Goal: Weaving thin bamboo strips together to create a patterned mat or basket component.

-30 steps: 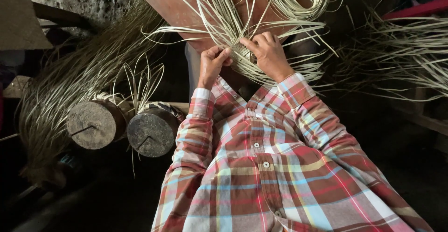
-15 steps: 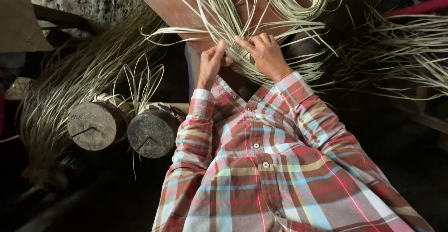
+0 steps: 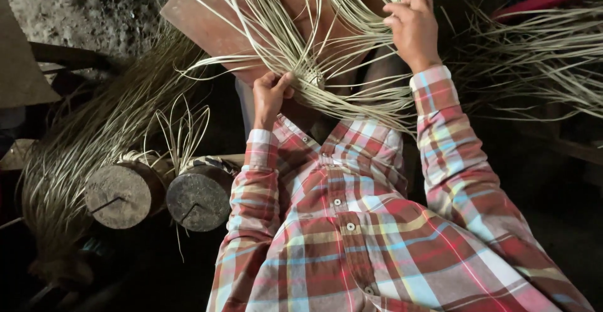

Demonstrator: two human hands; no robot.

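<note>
Watching someone in a plaid shirt (image 3: 352, 236) weave. The left hand (image 3: 271, 93) has its fingers pinched tight on the woven knot (image 3: 314, 80) where all the pale straw strands (image 3: 276, 36) fan out, right at the near edge of a brown board (image 3: 201, 20). The right hand (image 3: 413, 26) is up higher, fingers curled closed around a bunch of those strands. Two round wooden blocks (image 3: 157, 194) sit side by side off to the left, with loose straw piles (image 3: 94, 136) behind them.
</note>
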